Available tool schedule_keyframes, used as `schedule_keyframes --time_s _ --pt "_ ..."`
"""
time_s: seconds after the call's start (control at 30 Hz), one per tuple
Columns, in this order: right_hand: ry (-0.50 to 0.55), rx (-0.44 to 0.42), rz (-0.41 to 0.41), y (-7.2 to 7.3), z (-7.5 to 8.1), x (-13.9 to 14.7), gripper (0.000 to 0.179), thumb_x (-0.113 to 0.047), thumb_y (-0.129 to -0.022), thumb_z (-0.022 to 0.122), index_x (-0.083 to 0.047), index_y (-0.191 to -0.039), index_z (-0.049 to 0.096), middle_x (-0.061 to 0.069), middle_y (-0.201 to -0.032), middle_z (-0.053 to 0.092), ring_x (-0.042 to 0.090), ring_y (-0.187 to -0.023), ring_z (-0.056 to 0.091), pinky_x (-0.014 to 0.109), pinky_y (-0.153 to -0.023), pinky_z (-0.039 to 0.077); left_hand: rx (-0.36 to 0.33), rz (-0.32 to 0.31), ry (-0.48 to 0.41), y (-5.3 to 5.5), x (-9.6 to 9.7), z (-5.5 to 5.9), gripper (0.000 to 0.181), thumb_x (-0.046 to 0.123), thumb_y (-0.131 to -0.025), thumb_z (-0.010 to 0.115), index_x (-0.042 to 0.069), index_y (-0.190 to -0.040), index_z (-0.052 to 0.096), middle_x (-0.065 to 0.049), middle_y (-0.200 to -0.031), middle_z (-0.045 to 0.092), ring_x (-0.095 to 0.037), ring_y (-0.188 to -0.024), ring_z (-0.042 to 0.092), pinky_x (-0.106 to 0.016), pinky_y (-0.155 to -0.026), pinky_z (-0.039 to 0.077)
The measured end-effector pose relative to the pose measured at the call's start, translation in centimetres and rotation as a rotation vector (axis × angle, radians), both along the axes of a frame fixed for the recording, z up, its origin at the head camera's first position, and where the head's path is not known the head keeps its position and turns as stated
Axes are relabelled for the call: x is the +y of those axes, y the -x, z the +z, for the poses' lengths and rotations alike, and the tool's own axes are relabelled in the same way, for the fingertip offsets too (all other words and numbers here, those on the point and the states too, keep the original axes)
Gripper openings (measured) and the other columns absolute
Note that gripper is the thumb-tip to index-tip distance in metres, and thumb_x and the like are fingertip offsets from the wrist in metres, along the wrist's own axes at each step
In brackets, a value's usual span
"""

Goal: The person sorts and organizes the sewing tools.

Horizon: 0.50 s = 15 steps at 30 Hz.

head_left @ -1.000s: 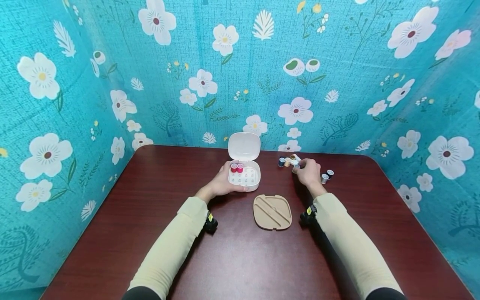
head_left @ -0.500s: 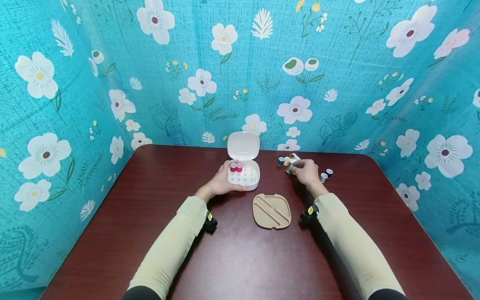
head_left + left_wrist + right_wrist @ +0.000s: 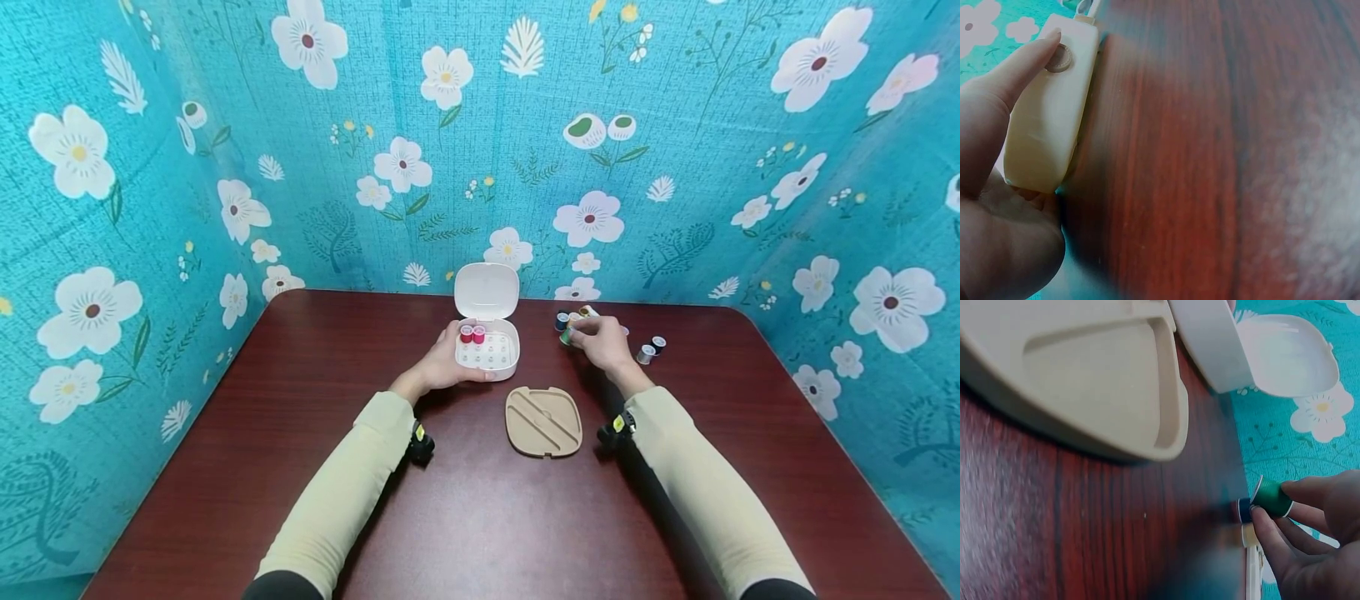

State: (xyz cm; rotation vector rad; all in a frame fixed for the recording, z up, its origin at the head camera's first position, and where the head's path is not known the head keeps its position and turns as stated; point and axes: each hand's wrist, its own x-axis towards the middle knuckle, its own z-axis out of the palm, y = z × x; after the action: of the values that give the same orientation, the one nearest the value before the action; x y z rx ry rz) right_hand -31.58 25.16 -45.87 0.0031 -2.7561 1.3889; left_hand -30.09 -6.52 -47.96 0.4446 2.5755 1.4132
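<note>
Clock positions refer to the head view, 12 o'clock pointing away from the person. The left hand [image 3: 442, 364] grips the white box [image 3: 502, 375] at its 9 o'clock side, thumb across the front wall; no change. The lid [image 3: 487, 292] stands open at 12 o'clock. Two red spools [image 3: 467, 335] sit inside at 10 o'clock; bare pegs [image 3: 491, 360] show elsewhere. The beige tray [image 3: 543, 422] lies apart, at 5 o'clock. Change: the green spool [image 3: 1274, 497], at 3 o'clock from the box, is nearer to it than half a second ago, pinched by the right hand [image 3: 606, 343]. Judgement: the spool is securely held and can be moved. Clearance: tabletop separates spool and box; the far edge of the table [image 3: 405, 542] and the cloth [image 3: 360, 250] are near at 12 o'clock. A dark blue spool [image 3: 562, 320] sits just beyond the green spool; contact cannot be told. Grey [image 3: 646, 355] and black [image 3: 658, 344] spools stand at the right hand's 3 o'clock.
</note>
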Motion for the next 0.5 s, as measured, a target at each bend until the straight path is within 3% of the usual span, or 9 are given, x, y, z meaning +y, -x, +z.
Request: schedule_keyframes --time_s 0.13,0.23,0.5 --pt "0.007 0.010 0.015 0.0 0.2 -0.6 0.029 -0.010 -0.099 0.066 0.005 -0.123 0.069 0.026 -0.122 0.067 0.033 -0.110 0.059 0.037 -0.085 0.050 0.003 0.000 -0.003 0.1 0.0 0.0 0.115 0.034 -0.068 0.097 0.012 -0.155 0.025 -0.017 -0.144 0.042 -0.030 -0.131 0.043 -0.045 -0.112 0.036" --pt "0.000 0.008 0.019 0.0 0.2 -1.0 0.027 -0.010 -0.098 0.067 0.004 -0.121 0.070 0.024 -0.120 0.068 0.033 -0.107 0.063 0.038 -0.085 0.051 0.003 0.000 -0.004 0.1 0.0 0.0 0.115 0.034 -0.068 0.097 0.012 -0.155 0.025 -0.017 -0.143 0.042 -0.030 -0.131 0.043 -0.045 -0.112 0.036" --pt "0.003 0.036 0.057 0.0 0.2 -1.9 0.022 -0.010 -0.098 0.068 0.004 -0.115 0.072 0.021 -0.115 0.069 0.030 -0.099 0.070 0.029 -0.079 0.054 -0.005 -0.001 -0.003 0.1 0.0 0.0 0.115 0.035 -0.068 0.096 0.011 -0.155 0.026 -0.017 -0.143 0.043 -0.030 -0.131 0.043 -0.045 -0.112 0.036"
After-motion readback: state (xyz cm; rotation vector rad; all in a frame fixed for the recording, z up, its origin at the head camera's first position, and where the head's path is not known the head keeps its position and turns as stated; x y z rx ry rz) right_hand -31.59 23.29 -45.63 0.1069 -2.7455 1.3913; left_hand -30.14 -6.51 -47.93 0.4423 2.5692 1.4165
